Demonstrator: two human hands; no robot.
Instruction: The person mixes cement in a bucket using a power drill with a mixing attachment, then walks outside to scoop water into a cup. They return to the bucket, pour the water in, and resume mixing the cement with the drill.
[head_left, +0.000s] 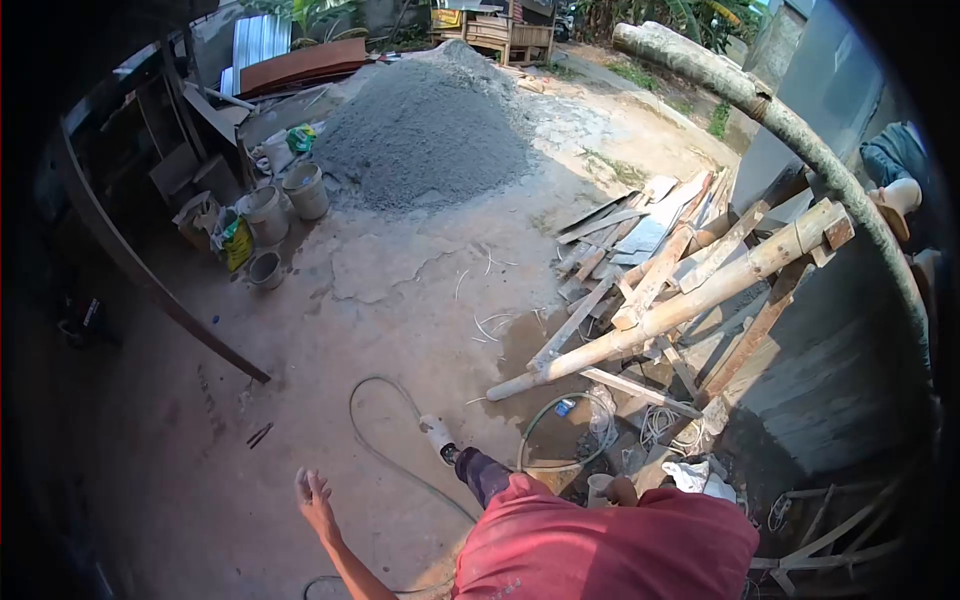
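My left hand reaches out over the concrete floor with its fingers apart and nothing in it. A thin dark two-armed tool lies on the floor beyond it. Below my red shirt, one foot in a pale boot stands beside a green hose. At the shirt's front edge shows a brownish rounded shape, next to a whitish cup-like thing; I cannot tell whether this shape is my right hand. The right arm is hidden by the shirt.
A large gravel heap stands ahead, with buckets at its left. To the right, a bamboo pole leans over stacked boards. A slanting post stands left; a grey wall stands right.
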